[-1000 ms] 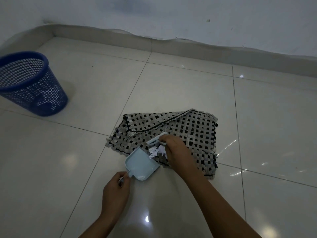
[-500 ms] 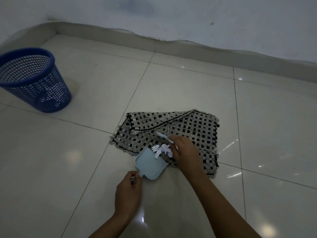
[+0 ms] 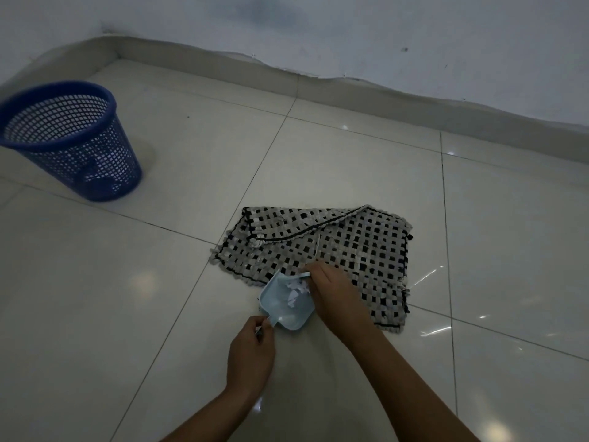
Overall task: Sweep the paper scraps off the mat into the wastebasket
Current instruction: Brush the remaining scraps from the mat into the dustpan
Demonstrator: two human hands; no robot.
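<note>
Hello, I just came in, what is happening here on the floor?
A person is cleaning paper scraps from a woven black-and-white mat. The left hand holds the handle of a small light blue dustpan at the mat's near edge. The right hand grips a small brush and pushes the scraps into the pan. The blue mesh wastebasket stands apart, to the left on the tiled floor.

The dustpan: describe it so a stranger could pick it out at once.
Find the checked woven mat on the pale tiled floor. At its near left edge lies the dustpan, its handle pinched by the left hand. It is the only light blue thing, with white paper scraps in it.
</note>
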